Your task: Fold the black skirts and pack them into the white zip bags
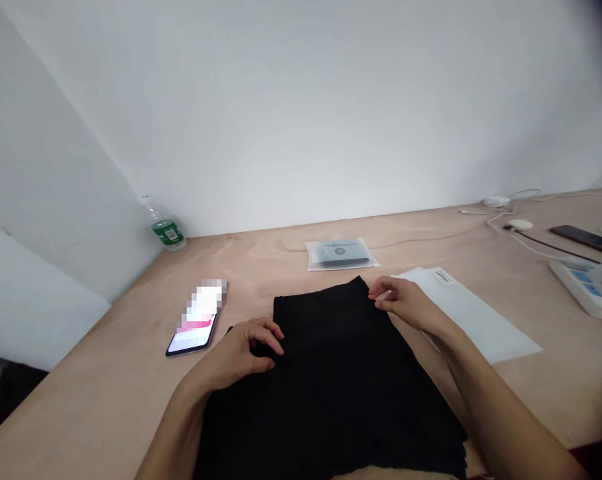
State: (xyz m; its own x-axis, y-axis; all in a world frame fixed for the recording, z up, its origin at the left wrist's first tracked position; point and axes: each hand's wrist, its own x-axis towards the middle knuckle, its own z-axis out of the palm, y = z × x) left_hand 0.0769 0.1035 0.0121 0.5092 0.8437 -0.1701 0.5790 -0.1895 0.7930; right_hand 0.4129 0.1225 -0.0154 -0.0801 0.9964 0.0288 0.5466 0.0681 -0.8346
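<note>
A black fabric garment lies spread over the table in front of me, its narrower edge away from me and its wider end near my body. I cannot tell which kind of garment it is. Over its left edge is my left hand, the fingers curved and the thumb apart from them, gripping nothing. Beside the far right corner of the cloth, my right hand has its fingers loosely bent, with a gap to the thumb. Its fingertips are close to the black edge, and no cloth shows between them.
Left of the garment lies a lit phone; a green-labelled bottle stands by the wall. Beyond the cloth is a small clear packet. White plastic sleeves lie to the right, near a power strip, cables and a dark phone-like object.
</note>
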